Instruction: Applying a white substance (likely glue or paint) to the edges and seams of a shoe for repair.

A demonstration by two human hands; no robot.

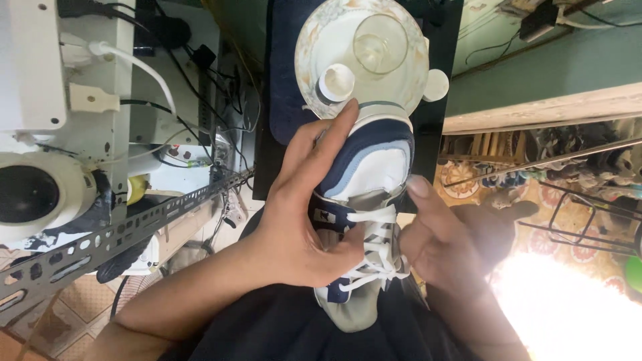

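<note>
Head view — navy-and-white laced sneaker [366, 200], toe up, gripped between left hand [304, 220] and right hand [455, 244].

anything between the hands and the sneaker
Nothing visible. The left hand lies directly on the blue and white sneaker, fingers along its side. The right hand touches its other side, thumb at the tongue. The plate sits beyond the toe.

The sneaker [366, 175] is white and navy blue with a light blue stripe, grey panels and white laces [376, 249]. The plate [314, 40] is cream with a faded floral rim. The floor tiles [468, 184] show orange patterns.
</note>
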